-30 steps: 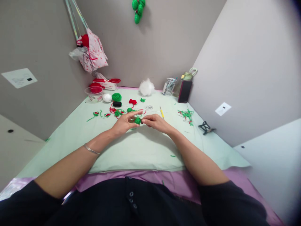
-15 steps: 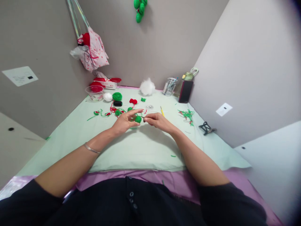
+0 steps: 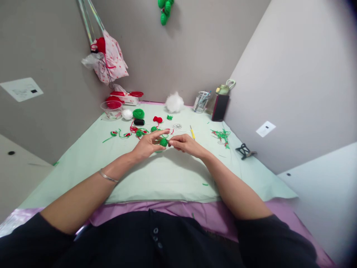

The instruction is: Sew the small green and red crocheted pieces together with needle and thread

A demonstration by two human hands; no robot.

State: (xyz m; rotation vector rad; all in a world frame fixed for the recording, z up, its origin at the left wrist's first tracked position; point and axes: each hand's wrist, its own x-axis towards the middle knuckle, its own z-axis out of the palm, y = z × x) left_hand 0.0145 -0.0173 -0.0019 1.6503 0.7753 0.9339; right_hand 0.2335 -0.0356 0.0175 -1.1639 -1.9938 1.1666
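My left hand (image 3: 147, 145) is closed on a small green crocheted ball (image 3: 163, 142), held between thumb and fingers above the table. At the ball's right side, my right hand (image 3: 186, 143) pinches a thin, dark, needle-like tool (image 3: 169, 142); most of it is hidden by the fingers. Just behind the hands lie another green crocheted piece (image 3: 154, 129) and some red yarn (image 3: 134, 129). A yellow-handled tool (image 3: 192, 132), slim like a crochet hook, rests behind my right hand.
Green yarn (image 3: 138, 113), a white yarn ball (image 3: 127, 114) and a black spool (image 3: 139, 122) stand at the back left beside a clear tub (image 3: 112, 110). White stuffing (image 3: 174, 102), a pen cup (image 3: 201, 102) and a phone (image 3: 220, 108) line the back. Thread scraps (image 3: 221, 136) lie right.
My right hand has moved slightly left, bringing the thin tool up against the green ball. My left hand keeps its hold; the view has shifted a little.
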